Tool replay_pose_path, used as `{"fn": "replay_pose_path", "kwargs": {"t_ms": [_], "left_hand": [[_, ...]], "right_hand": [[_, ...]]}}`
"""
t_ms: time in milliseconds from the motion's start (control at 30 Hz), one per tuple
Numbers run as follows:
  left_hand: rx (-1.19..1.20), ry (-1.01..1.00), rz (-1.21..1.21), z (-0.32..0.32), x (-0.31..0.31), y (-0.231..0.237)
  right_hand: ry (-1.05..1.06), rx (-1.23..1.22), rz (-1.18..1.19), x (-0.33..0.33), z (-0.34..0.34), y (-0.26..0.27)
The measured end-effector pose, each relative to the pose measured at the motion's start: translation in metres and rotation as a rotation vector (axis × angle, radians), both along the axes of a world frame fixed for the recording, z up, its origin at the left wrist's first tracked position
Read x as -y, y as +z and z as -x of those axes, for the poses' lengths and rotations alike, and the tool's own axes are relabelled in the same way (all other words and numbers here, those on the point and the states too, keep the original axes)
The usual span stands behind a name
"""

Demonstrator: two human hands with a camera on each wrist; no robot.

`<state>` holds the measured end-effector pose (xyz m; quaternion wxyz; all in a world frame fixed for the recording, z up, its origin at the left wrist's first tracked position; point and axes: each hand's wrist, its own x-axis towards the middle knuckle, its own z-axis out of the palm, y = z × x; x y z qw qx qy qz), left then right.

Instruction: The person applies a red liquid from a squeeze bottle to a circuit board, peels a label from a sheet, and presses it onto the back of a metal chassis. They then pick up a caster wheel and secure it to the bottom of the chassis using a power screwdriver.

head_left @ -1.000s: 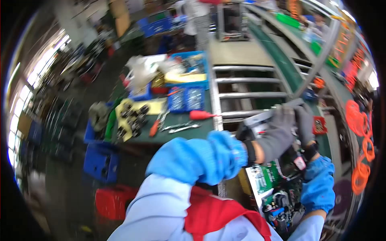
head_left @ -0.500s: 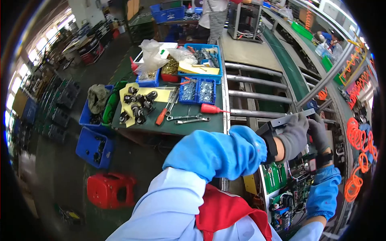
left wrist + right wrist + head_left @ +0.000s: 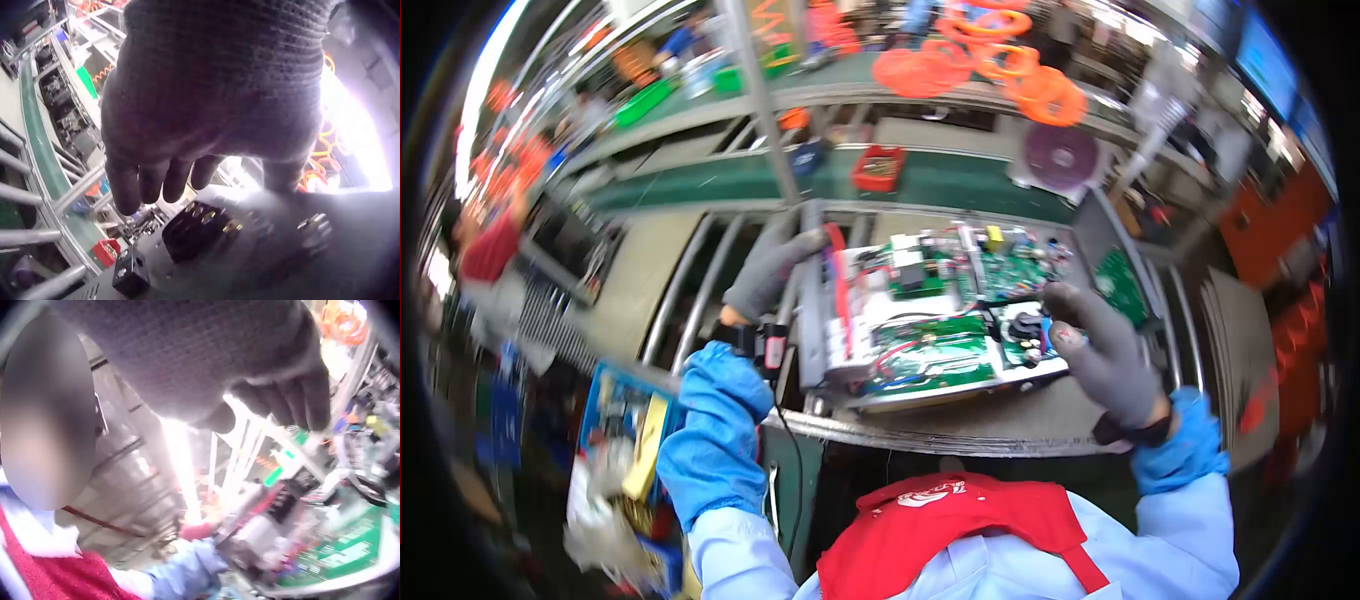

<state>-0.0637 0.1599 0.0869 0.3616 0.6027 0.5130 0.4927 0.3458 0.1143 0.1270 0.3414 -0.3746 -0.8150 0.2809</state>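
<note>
A metal equipment case lies on the conveyor in the head view, with a grey end panel (image 3: 808, 320) at its left. Inside are several green circuit boards (image 3: 935, 355), wires and a red strip (image 3: 838, 285). My gloved left hand (image 3: 772, 268) grips the panel's top edge, its thumb over to one side. In the left wrist view a black socket (image 3: 194, 228) with brass-coloured terminals sits on the panel below the fingers. Toward the case's right end my gloved right hand (image 3: 1105, 360) hovers over the boards, fingers apart and holding nothing.
Metal rollers (image 3: 690, 290) run on the left. A red bin (image 3: 878, 168) stands on the green belt (image 3: 970, 190) behind the case. Orange coiled hoses (image 3: 1055, 97) hang above. A black cable (image 3: 799, 480) trails below my left wrist.
The head view has swung right, from the tool table to the case. My right hand has left the end panel and moved over the boards; my left hand is still at the panel.
</note>
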Motion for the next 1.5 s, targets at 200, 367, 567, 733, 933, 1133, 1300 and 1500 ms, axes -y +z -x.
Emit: {"fn": "replay_pose_path", "kwargs": {"t_ms": [200,367,567,733,933,1133,1300,1500], "left_hand": [[0.456,-0.109,0.079,-0.008,-0.053,-0.019],[0.668,-0.07,-0.002,0.002,-0.074,-0.058],[0.612,0.335,-0.057,-0.054,-0.01,-0.051],[0.23,0.692,-0.139,-0.165,0.069,-0.057],[0.325,0.495,-0.085,-0.231,0.103,-0.065],[0.315,0.548,-0.068,-0.234,0.101,-0.067],[0.19,0.656,-0.064,-0.245,0.1,-0.058],[0.098,0.671,-0.123,-0.249,0.1,-0.067]], "right_hand": [[-0.875,-0.171,-0.417,-0.008,-0.033,-0.176],[-1.071,-0.201,-0.491,-0.045,-0.003,-0.189],[-0.66,-0.443,-0.409,-0.147,-0.043,-0.181],[-0.36,-0.284,-0.29,-0.271,-0.081,-0.189],[-0.234,-0.258,-0.1,-0.324,-0.091,-0.187],[-0.337,-0.169,-0.058,-0.321,-0.1,-0.194],[-0.398,-0.205,-0.083,-0.324,-0.097,-0.205],[-0.491,-0.289,0.017,-0.288,-0.105,-0.208]]}}
